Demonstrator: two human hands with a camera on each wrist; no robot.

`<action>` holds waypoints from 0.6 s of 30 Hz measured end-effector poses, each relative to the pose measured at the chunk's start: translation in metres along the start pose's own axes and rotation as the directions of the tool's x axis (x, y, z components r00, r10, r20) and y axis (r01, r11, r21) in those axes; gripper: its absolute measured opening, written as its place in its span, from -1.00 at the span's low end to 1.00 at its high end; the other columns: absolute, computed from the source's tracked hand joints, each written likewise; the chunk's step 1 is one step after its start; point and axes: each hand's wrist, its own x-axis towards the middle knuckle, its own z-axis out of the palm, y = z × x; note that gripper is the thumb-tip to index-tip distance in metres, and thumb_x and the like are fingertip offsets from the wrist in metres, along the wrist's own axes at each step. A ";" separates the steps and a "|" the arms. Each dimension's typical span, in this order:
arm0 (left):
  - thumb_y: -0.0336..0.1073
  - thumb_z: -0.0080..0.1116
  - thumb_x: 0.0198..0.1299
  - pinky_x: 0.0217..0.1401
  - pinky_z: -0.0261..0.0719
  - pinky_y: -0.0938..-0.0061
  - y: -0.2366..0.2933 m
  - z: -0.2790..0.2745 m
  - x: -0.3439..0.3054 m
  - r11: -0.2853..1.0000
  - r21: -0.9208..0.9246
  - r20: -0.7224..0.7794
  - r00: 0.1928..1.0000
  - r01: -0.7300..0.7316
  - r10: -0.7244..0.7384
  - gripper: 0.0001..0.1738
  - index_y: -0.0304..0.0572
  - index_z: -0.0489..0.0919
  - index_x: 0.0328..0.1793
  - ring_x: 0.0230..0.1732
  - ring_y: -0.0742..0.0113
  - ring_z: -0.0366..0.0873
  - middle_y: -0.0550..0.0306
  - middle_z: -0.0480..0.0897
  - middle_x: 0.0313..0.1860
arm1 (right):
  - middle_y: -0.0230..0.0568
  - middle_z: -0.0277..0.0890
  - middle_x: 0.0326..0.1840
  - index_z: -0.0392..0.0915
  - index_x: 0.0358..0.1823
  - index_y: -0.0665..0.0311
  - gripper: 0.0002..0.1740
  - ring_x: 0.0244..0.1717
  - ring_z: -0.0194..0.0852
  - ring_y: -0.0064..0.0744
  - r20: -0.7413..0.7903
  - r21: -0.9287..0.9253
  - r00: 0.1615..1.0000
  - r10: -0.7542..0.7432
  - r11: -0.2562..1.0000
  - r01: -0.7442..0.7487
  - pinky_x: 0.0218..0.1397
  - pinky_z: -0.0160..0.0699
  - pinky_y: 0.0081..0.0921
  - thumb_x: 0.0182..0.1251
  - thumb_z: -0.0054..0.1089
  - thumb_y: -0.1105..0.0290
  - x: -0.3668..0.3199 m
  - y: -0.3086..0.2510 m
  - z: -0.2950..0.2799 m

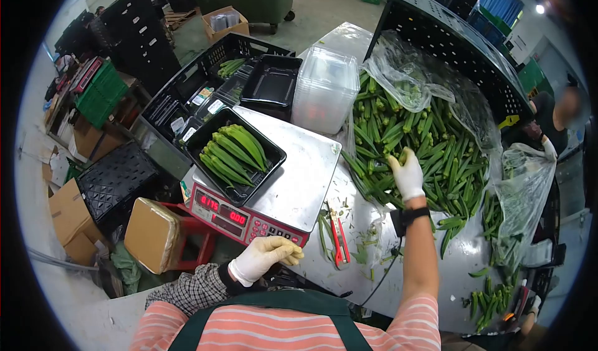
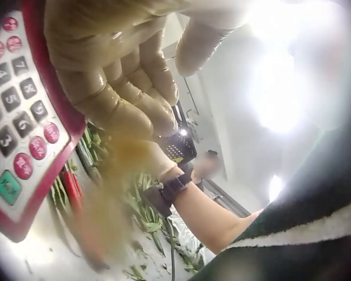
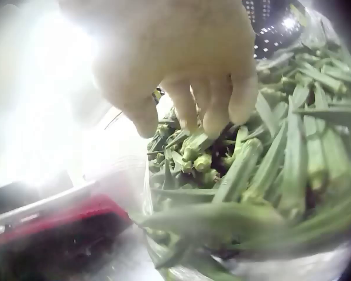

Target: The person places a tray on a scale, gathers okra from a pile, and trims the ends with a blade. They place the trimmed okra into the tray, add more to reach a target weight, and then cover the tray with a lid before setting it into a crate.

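Note:
A big heap of green okra (image 1: 430, 158) spills from a clear plastic bag on the metal table. My gloved right hand (image 1: 407, 173) reaches over the heap's near side. In the right wrist view its fingers (image 3: 216, 111) point down, thumb apart, tips right at the okra stems. My gloved left hand (image 1: 265, 257) hovers in front of the scale's keypad, fingers loosely bent with nothing in them. On the scale (image 1: 299, 170), a black tray (image 1: 240, 195) holds a row of okra pods (image 1: 233, 151). The red display shows lit digits.
Stacked clear lids (image 1: 327, 89) and black trays (image 1: 271, 83) stand behind the scale. A red-handled cutter (image 1: 339, 239) lies on the table among okra scraps. A black crate (image 1: 455, 46) tips over the heap. Another person (image 1: 554, 117) stands at the right.

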 end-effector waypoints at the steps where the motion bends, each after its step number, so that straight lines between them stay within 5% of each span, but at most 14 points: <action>1: -0.30 -0.08 0.32 -0.02 0.51 0.52 -0.001 -0.001 -0.002 1.000 0.013 -0.017 1.000 -0.011 0.011 -0.70 -0.44 0.49 -0.04 -0.13 0.35 0.58 -0.04 0.60 -0.13 | 0.18 0.42 0.01 0.15 0.26 0.44 -0.11 -0.01 0.42 0.08 0.056 0.024 0.993 0.105 0.994 -0.107 0.03 0.40 -0.23 0.02 0.26 0.00 0.017 -0.004 0.010; 4: -0.31 -0.09 0.32 -0.02 0.52 0.51 -0.006 -0.001 -0.008 0.999 -0.041 -0.048 0.999 -0.027 0.025 -0.71 -0.45 0.49 -0.04 -0.14 0.33 0.58 -0.05 0.60 -0.13 | 0.36 0.29 0.13 -0.18 0.38 0.48 0.17 0.11 0.35 0.14 -0.054 0.032 0.962 0.267 0.963 -0.266 0.13 0.35 -0.20 -0.08 0.29 -0.09 0.046 -0.026 0.042; 7: -0.31 -0.08 0.32 -0.03 0.53 0.50 -0.006 -0.003 -0.016 0.996 -0.065 -0.081 0.995 -0.057 0.052 -0.71 -0.45 0.49 -0.05 -0.16 0.32 0.59 -0.05 0.60 -0.12 | 0.35 0.32 0.11 -0.16 0.37 0.48 0.12 0.09 0.36 0.16 -0.026 0.052 0.923 0.384 0.922 -0.383 0.14 0.34 -0.20 -0.06 0.27 0.00 0.056 -0.034 0.050; 9: -0.32 -0.08 0.32 -0.04 0.54 0.51 -0.003 -0.003 -0.022 0.998 -0.042 -0.129 0.991 -0.046 0.040 -0.72 -0.46 0.49 -0.07 -0.16 0.32 0.59 -0.06 0.60 -0.12 | 0.26 0.46 -0.05 0.04 0.31 0.47 -0.11 -0.01 0.42 0.20 -0.022 0.102 0.949 0.313 0.945 -0.310 0.12 0.36 -0.23 -0.05 0.17 0.20 0.056 -0.019 0.050; 11: -0.32 -0.08 0.31 -0.04 0.54 0.51 -0.003 -0.004 -0.028 0.997 -0.040 -0.144 0.988 -0.061 0.055 -0.72 -0.46 0.50 -0.07 -0.16 0.32 0.60 -0.06 0.60 -0.11 | 0.08 0.54 -0.21 0.29 0.08 0.42 -0.42 -0.28 0.53 0.01 0.188 0.320 0.936 0.297 0.883 -0.344 -0.16 0.52 -0.24 0.03 0.11 0.27 0.056 0.012 0.046; 14: -0.32 -0.08 0.31 -0.03 0.54 0.51 -0.004 -0.011 -0.035 0.994 -0.060 -0.121 0.989 -0.095 0.087 -0.72 -0.45 0.51 -0.08 -0.16 0.32 0.60 -0.07 0.60 -0.10 | -0.26 0.45 -0.51 0.41 -0.34 0.29 -0.86 -0.64 0.33 -0.55 0.451 0.731 0.841 0.299 0.416 -0.540 -0.65 0.39 -0.56 0.18 -0.05 0.38 0.016 0.007 0.001; 15: -0.32 -0.07 0.31 -0.02 0.53 0.51 -0.004 -0.013 -0.037 0.993 -0.051 -0.108 0.989 -0.104 0.098 -0.72 -0.45 0.51 -0.08 -0.15 0.32 0.59 -0.07 0.60 -0.10 | -0.23 0.45 -0.53 0.44 -0.32 0.39 -0.77 -0.61 0.37 -0.46 0.520 0.785 0.830 0.203 0.271 -0.558 -0.57 0.45 -0.51 0.22 -0.07 0.33 0.001 0.005 -0.013; 18: -0.31 -0.07 0.31 -0.01 0.53 0.51 -0.007 -0.017 -0.034 0.994 -0.046 -0.058 0.994 -0.100 0.097 -0.71 -0.45 0.51 -0.08 -0.14 0.32 0.59 -0.06 0.60 -0.10 | -0.17 0.47 -0.48 0.43 -0.15 0.50 -0.63 -0.54 0.41 -0.38 0.596 0.802 0.795 -0.110 0.132 -0.583 -0.42 0.48 -0.47 0.26 -0.10 0.27 -0.038 -0.002 -0.043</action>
